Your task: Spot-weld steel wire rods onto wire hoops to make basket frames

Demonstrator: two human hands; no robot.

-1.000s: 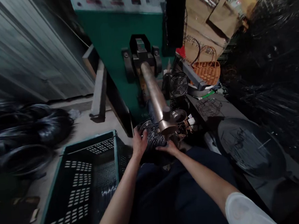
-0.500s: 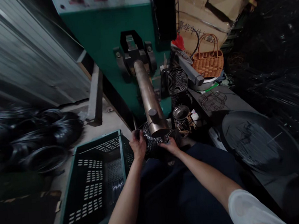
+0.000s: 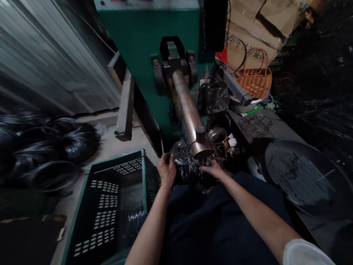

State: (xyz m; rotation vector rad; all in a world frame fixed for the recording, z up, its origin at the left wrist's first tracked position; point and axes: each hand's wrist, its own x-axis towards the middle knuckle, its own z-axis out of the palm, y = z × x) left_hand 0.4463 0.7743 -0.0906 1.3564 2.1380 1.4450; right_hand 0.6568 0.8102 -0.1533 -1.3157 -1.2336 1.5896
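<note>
Ridged metal wall (image 3: 49, 57) stands left of the green machine (image 3: 133, 33). Shiny looped wires (image 3: 189, 169) sit below its thick metal bar (image 3: 190, 110), between the left hand (image 3: 166, 171) and right hand (image 3: 214, 170). I can't tell if either grip pinches them. Work looks unfinished; how much is left doesn't show.

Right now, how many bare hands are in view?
2. Your left hand is left of the wire bundle, near the green crate; your right hand is just below the near end of the metal bar. Both are partly hidden; no third hand shows.
</note>
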